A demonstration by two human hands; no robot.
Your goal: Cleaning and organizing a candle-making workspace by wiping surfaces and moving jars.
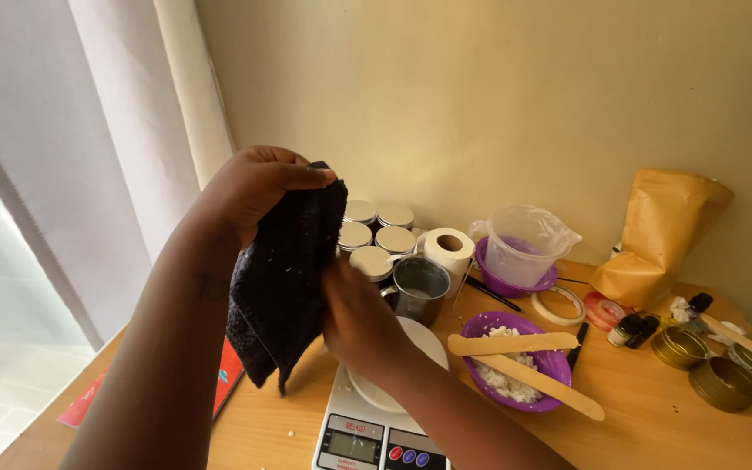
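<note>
Cloth first: dark, nubbly terry cloth [285, 278] pinched at its top edge by left hand [254, 187], fingers [302, 177] clenched over the fold, raised above the tabletop [654, 409] so the rest hangs free and clear of the clutter. Right hand [359, 322] pressed into the hanging side of the cloth, fingers hidden in the fabric; cannot tell whether clenched or flat, though touching it for certain. Held up directly over a white bowl [424, 344] resting on a white digital kitchen scale [367, 435], probably to keep drips or crumbs off the wood.

Just behind the hands, a small dark metal pitcher [419, 287], a cluster of silver-lidded round jars [376, 226] pushed back against the wall, and a white paper roll [448, 250]. Further right, a clear plastic measuring jug [524, 244] nested in a purple plastic bowl [506, 283]; a second purple bowl of white wax flakes [511, 365] bridged by two flat wooden stirring sticks [524, 357], laid across the rim to stay off the wood. Gold round tins [702, 365] open and near the edge, brown paper pouch [663, 231] propped upright against the wall.

Light wooden tabletop, speckled with a few white crumbs, red flat folder [228, 379] lying under the cloth. Pale yellow wall [480, 87] behind, sheer white curtain [89, 130] at left with daylight through.
</note>
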